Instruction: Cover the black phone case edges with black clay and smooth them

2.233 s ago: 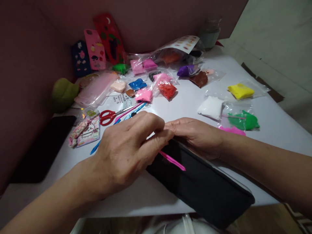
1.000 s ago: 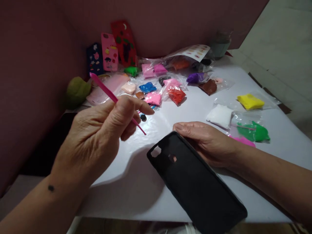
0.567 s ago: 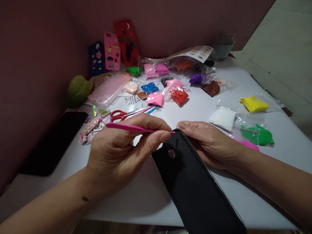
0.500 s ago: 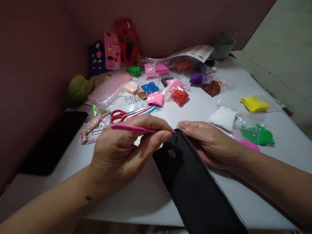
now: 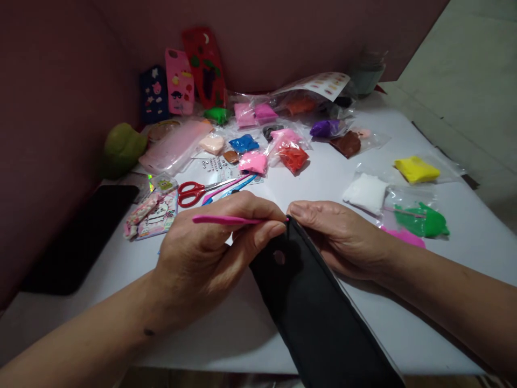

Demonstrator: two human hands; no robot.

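Observation:
My left hand pinches a thin pink stick tool, lying nearly level with its tip at the top edge of a black phone case. The case is tilted up on its side, a small round hole showing near its upper end. My right hand grips the case's far side, fingers curled along the upper rim. Both hands meet at the case's top corner above the white table.
Several bagged lumps of coloured clay lie across the table: yellow, white, green, red, blue. Red-handled scissors and decorated phone cases sit at the left back. A dark phone lies at left.
My left hand came down from holding the pink stick raised and brought its tip to the case's top edge. My right hand tilted the flat case up on its side.

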